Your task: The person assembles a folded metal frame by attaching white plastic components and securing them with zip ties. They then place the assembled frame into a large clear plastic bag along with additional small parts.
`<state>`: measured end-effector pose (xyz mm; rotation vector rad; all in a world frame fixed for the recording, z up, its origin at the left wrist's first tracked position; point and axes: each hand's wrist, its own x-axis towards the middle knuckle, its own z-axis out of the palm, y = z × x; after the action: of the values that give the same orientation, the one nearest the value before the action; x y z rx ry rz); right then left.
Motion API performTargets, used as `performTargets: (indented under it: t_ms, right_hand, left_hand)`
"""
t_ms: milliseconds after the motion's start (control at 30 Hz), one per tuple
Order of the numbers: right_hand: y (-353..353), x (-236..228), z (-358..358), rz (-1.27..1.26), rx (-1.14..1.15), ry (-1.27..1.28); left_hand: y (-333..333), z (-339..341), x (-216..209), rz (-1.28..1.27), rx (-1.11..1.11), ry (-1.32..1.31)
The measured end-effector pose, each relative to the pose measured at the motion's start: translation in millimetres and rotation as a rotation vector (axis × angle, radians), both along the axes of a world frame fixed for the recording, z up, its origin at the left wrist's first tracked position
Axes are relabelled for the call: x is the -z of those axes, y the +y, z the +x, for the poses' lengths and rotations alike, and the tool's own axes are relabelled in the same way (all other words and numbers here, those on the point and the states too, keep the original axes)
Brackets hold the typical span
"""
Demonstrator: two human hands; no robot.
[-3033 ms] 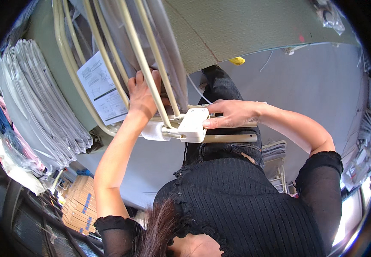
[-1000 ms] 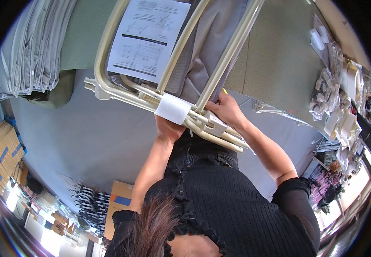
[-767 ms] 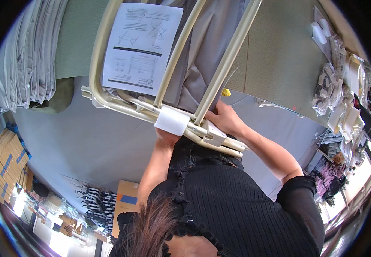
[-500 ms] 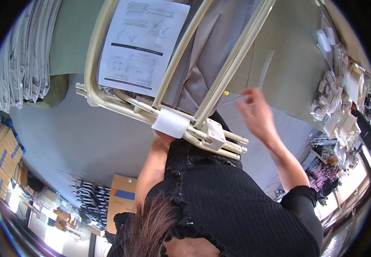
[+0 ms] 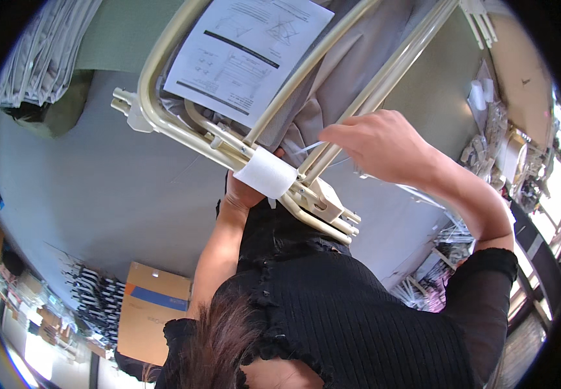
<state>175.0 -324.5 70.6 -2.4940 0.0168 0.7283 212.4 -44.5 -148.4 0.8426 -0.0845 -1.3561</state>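
A folded frame of cream metal tubes point(image 5: 183, 141) with grey fabric point(image 5: 332, 71) stretches from the upper edge toward my lap. A white foam wrap point(image 5: 266, 173) goes round its near tubes. My left hand point(image 5: 247, 191) grips the wrap from below; a fingertip shows on its far side and the other fingers are hidden. Over the paired tubes at the right, my right hand point(image 5: 381, 146) pinches a thin white strip point(image 5: 308, 148), which points left toward the wrap. A printed instruction sheet point(image 5: 245, 61) lies on the fabric between the tubes.
A green-topped table point(image 5: 436, 84) lies beneath the frame. Stacked grey fabric pieces point(image 5: 47, 52) are at the far left, with bagged parts point(image 5: 488, 133) along the right. A cardboard box point(image 5: 154, 314) and several dark tubular parts point(image 5: 96, 295) stand at the lower left.
My right hand has moved left over the paired tubes with the thin white strip. The frame's far end has swung right, while my left hand stays at the wrap.
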Motion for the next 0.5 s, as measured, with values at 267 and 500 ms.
performTargets:
  t_ms: [267, 500]
  right_hand:
    - [21.1, -23.6, 26.9, -0.091, -0.060, 0.238]
    - [37.0, -8.5, 34.6, -0.077, -0.092, 0.279]
  left_hand:
    - [-13.5, -3.8, -11.3, 0.015, -0.114, 0.056]
    - [-18.7, -8.1, -3.6, 0.096, -0.106, -0.170]
